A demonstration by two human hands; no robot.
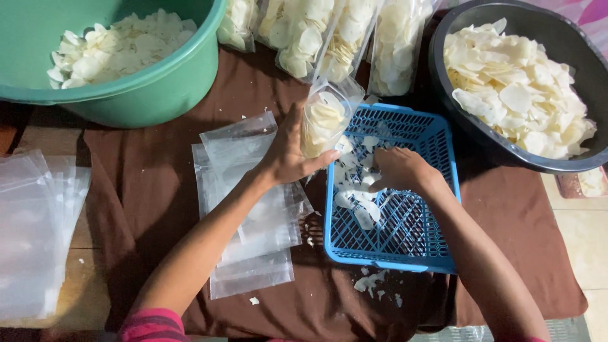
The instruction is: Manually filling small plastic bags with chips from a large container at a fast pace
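My left hand (292, 151) grips a clear plastic bag (325, 115) partly filled with pale chips, held upright at the left rim of a blue plastic basket (405, 247). My right hand (398, 170) reaches down into the basket, fingers curled over a small pile of white chips (356, 193) on its grid floor. Whether it holds any chips is hidden by the hand itself. Both forearms come in from the bottom edge.
A green tub (152, 88) of chips stands at the top left, a dark bowl (570, 69) of chips at the top right. Filled bags (316, 38) lie along the top. Empty clear bags (244, 209) lie on the brown cloth (145, 190); more lie at far left (31, 234).
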